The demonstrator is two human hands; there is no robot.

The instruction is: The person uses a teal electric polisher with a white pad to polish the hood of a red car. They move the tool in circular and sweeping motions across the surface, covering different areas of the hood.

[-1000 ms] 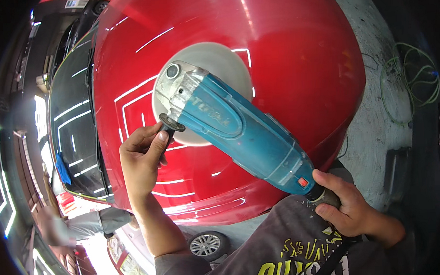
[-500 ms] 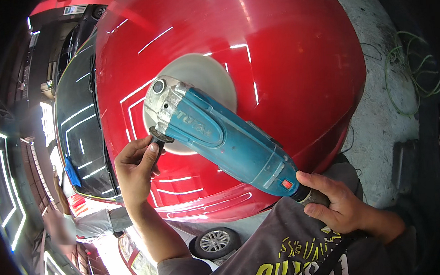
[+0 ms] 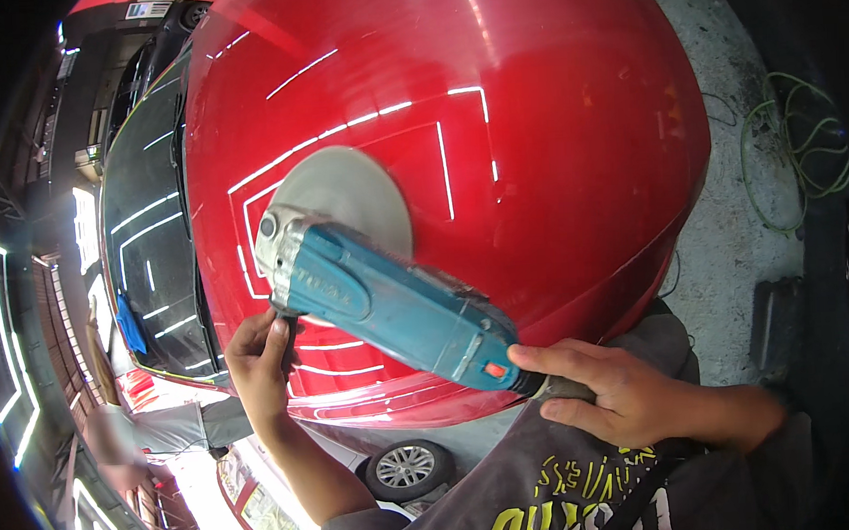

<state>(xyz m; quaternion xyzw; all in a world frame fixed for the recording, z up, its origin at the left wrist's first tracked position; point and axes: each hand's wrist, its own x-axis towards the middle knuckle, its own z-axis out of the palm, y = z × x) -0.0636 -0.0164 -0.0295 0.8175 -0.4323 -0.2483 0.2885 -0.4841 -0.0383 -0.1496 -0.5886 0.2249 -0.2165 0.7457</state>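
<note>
A teal power polisher (image 3: pixel 398 304) with a silver metal head lies across the glossy red car hood (image 3: pixel 553 165). Its round whitish pad (image 3: pixel 350 188) shows behind the head, against the paint. My left hand (image 3: pixel 261 353) is closed around the black side handle (image 3: pixel 288 339) by the head. At the other end, my right hand (image 3: pixel 615 389) grips the rear of the body, with thumb and forefinger along it near the small red switch (image 3: pixel 494 369). The palm hides part of that end.
A dark windshield (image 3: pixel 153 229) with a blue cloth (image 3: pixel 130 325) on it is at left. A loose wheel (image 3: pixel 410 468) sits below the hood. Green hose (image 3: pixel 798 144) coils on the concrete floor (image 3: pixel 726 223) at right. Another person (image 3: pixel 157 433) is at lower left.
The polisher has moved left and toward me across the hood, both hands moving with it. Its pad, blurred before, now looks sharper.
</note>
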